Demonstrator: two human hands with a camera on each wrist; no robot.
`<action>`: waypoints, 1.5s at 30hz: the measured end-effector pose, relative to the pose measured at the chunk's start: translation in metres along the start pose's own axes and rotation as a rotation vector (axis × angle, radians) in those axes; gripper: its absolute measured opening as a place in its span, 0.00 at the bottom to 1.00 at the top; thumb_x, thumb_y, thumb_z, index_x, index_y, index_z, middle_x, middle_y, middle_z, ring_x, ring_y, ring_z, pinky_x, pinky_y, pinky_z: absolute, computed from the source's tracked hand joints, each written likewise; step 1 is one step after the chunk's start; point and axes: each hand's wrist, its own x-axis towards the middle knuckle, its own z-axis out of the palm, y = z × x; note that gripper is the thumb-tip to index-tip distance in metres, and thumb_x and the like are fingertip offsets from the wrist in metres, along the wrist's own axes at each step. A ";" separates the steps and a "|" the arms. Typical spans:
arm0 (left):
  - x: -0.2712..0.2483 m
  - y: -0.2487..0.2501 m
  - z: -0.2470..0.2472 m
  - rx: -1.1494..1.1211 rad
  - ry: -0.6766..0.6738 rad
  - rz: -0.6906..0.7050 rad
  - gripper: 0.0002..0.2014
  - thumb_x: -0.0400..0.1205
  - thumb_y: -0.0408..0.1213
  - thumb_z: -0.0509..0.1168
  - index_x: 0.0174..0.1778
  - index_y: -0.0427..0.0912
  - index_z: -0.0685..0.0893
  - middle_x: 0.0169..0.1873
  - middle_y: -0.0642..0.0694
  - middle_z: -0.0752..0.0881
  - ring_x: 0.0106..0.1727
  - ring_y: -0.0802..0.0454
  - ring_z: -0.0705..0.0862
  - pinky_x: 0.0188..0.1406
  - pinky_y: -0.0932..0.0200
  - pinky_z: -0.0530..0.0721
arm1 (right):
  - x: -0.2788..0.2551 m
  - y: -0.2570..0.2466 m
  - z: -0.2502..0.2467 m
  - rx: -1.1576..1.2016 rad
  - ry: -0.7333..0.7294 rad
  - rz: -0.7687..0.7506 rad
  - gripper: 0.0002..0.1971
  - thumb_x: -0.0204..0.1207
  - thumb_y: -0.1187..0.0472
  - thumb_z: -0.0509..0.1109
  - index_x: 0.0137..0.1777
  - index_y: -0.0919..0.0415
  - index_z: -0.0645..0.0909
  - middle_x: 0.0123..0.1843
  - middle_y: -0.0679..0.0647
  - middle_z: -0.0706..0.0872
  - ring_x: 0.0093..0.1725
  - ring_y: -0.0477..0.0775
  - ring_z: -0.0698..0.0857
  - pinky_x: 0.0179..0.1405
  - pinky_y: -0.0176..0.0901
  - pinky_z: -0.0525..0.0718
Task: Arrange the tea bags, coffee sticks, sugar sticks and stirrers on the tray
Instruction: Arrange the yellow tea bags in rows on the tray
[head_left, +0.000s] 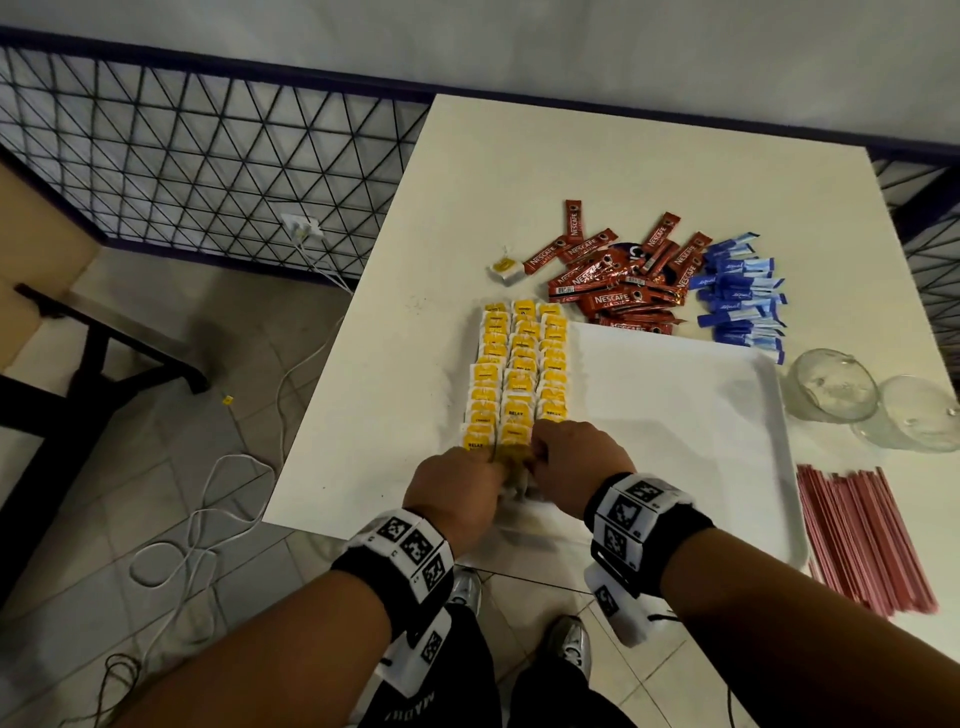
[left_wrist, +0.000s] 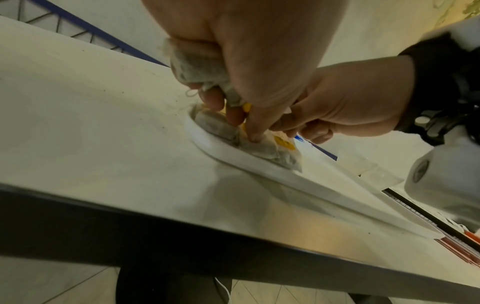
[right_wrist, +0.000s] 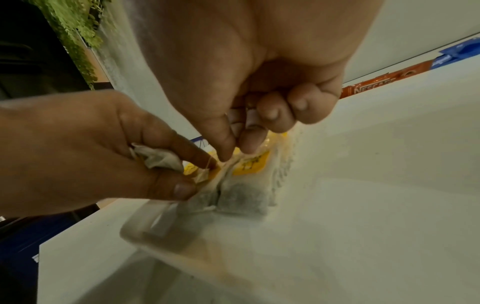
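Note:
Yellow-tagged tea bags (head_left: 522, 374) lie in three overlapping rows along the left side of the white tray (head_left: 675, 415). Both hands meet at the near end of the rows. My left hand (head_left: 496, 467) grips a crumpled tea bag (left_wrist: 197, 63) in its curled fingers, while its thumb and forefinger pinch a tag at the row's end. My right hand (head_left: 540, 452) pinches the top of a tea bag (right_wrist: 241, 197) lying on the tray. Red coffee sticks (head_left: 618, 280) and blue sugar sticks (head_left: 743, 291) lie heaped beyond the tray. Red stirrers (head_left: 862, 540) lie to its right.
One loose tea bag (head_left: 505, 271) sits on the table left of the coffee pile. Two clear glasses (head_left: 831, 384) lie on their sides right of the tray. The table's near edge (left_wrist: 233, 236) runs just below my wrists. A wire fence (head_left: 208, 156) and cables are on the left.

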 end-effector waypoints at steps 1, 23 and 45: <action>0.001 -0.001 0.002 0.004 -0.004 -0.010 0.15 0.85 0.45 0.56 0.66 0.52 0.80 0.61 0.47 0.81 0.63 0.40 0.79 0.53 0.50 0.79 | -0.001 0.003 0.000 0.015 0.011 -0.008 0.04 0.77 0.54 0.63 0.43 0.50 0.70 0.47 0.53 0.81 0.41 0.58 0.76 0.38 0.44 0.73; -0.003 -0.020 -0.035 -2.307 -0.160 -0.336 0.32 0.76 0.70 0.52 0.42 0.41 0.81 0.36 0.42 0.80 0.28 0.48 0.74 0.22 0.63 0.68 | -0.013 -0.019 -0.034 0.339 0.340 -0.530 0.07 0.75 0.63 0.72 0.51 0.55 0.87 0.46 0.47 0.86 0.38 0.25 0.76 0.39 0.17 0.70; 0.016 0.000 -0.030 -2.283 0.032 -0.490 0.15 0.86 0.48 0.56 0.36 0.47 0.76 0.25 0.47 0.80 0.25 0.52 0.79 0.17 0.67 0.66 | -0.013 -0.019 -0.039 0.425 0.232 -0.344 0.05 0.77 0.61 0.71 0.42 0.51 0.79 0.33 0.37 0.77 0.29 0.36 0.76 0.29 0.23 0.68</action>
